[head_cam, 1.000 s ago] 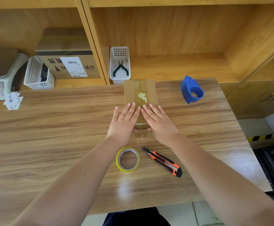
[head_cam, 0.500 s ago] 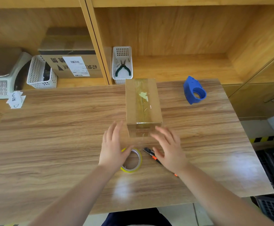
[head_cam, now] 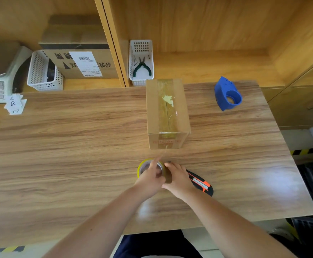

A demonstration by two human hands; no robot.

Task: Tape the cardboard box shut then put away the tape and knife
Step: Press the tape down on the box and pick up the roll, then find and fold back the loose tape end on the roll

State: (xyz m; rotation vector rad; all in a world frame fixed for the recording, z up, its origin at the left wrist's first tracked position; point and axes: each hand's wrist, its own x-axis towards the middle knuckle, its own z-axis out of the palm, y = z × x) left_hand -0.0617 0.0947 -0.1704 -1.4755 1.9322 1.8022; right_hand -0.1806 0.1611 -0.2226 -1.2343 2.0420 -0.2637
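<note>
Now both hands close on the tape roll (head_cam: 142,167), left hand (head_cam: 149,180) and right hand (head_cam: 178,181) pinching it, knife (head_cam: 200,181) just beside, box (head_cam: 167,112) beyond already taped, so prob. put-away step; next needs lifting roll w/ firm grip.

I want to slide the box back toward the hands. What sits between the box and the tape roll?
Nothing: in the head view only bare table lies between the box and the tape roll that both hands touch.
</note>
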